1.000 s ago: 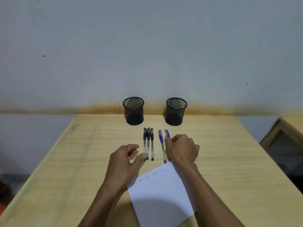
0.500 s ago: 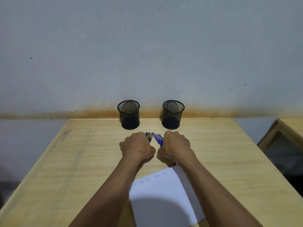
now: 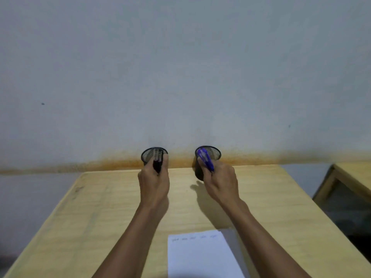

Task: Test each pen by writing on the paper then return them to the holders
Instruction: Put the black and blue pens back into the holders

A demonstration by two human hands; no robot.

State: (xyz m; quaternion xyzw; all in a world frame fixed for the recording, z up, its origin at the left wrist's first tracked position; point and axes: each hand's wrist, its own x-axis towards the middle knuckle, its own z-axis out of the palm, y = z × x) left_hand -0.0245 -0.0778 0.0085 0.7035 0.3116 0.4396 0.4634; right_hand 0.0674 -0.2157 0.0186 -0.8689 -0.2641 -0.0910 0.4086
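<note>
Two black mesh holders stand at the table's far edge, the left holder [image 3: 146, 154] and the right holder [image 3: 215, 152]. My left hand [image 3: 154, 180] grips a bundle of black pens [image 3: 157, 160], their far ends over the left holder's mouth. My right hand [image 3: 218, 180] grips the blue pens [image 3: 204, 159], tilted so their far ends sit over the right holder's rim. A white paper [image 3: 200, 257] with a row of small written marks along its top lies near the front of the table, between my forearms.
The light wooden table [image 3: 100, 207] butts against a grey wall with a rust-coloured stain line. Another wooden piece of furniture [image 3: 351, 177] stands to the right, beyond a gap.
Both hands closed on the pens lying on the table, lifted them and carried them forward to the holders. The view shifted, so the paper now appears lower.
</note>
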